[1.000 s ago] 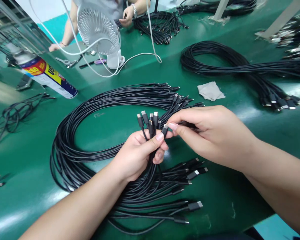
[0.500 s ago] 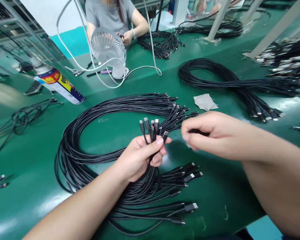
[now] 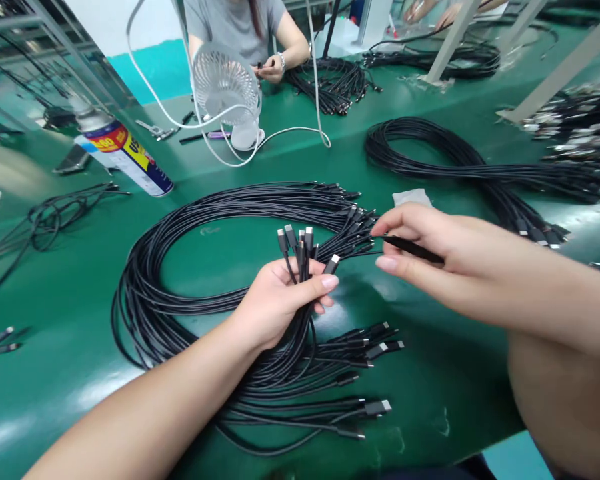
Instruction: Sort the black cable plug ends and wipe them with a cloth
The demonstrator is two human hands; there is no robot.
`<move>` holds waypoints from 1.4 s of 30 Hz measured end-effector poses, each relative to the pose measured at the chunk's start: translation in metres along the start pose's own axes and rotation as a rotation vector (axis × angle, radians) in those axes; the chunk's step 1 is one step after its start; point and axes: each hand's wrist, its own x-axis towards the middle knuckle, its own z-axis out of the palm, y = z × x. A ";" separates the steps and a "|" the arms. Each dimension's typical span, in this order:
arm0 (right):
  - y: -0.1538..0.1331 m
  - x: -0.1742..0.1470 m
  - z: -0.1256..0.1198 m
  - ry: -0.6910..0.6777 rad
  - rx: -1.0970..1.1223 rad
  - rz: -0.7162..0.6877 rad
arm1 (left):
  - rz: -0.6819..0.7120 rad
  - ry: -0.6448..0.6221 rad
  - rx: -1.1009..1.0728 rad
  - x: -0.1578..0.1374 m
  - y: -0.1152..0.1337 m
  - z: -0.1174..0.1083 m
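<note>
Black USB cables (image 3: 301, 257) stand upright in my left hand (image 3: 280, 297), which is closed around them just below their plugs. One plug (image 3: 333, 264) leans out to the right, above my left thumb. My right hand (image 3: 420, 247), to the right of the plugs and apart from them, holds a slim black pointed tool (image 3: 413, 248) across its curled fingers. The tool's exact kind is unclear. Beneath both hands lies a large looped bundle of black cables (image 3: 145, 293), its plug ends fanned to the right.
A spray can (image 3: 125, 157) stands at the left. A white fan (image 3: 227, 83) with a white cord is at the back, before a person (image 3: 240, 23) in a grey top. Another cable coil (image 3: 425, 147) lies right, by a pale cloth (image 3: 413, 197). Metal posts (image 3: 450, 47) stand behind.
My right hand has turned and its thumb has dropped away from the index finger, exposing the black tool. My left hand keeps its hold on the cables. The view has shifted slightly.
</note>
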 end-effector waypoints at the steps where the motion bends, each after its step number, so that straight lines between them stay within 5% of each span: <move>1: -0.003 0.000 0.004 -0.031 0.006 0.009 | 0.014 0.008 -0.003 0.000 -0.001 0.000; 5: -0.023 0.001 0.021 -0.089 0.020 0.041 | 0.064 0.047 -0.006 -0.002 -0.002 0.001; 10: -0.041 0.003 0.036 0.041 -0.012 -0.098 | 0.105 0.070 -0.010 -0.001 -0.002 0.002; 25: -0.040 0.001 0.049 0.242 -0.382 -0.229 | 0.122 0.106 0.044 -0.002 -0.004 0.002; 42: -0.040 0.001 0.053 0.229 -0.450 -0.238 | 0.195 0.130 0.137 0.000 -0.009 0.000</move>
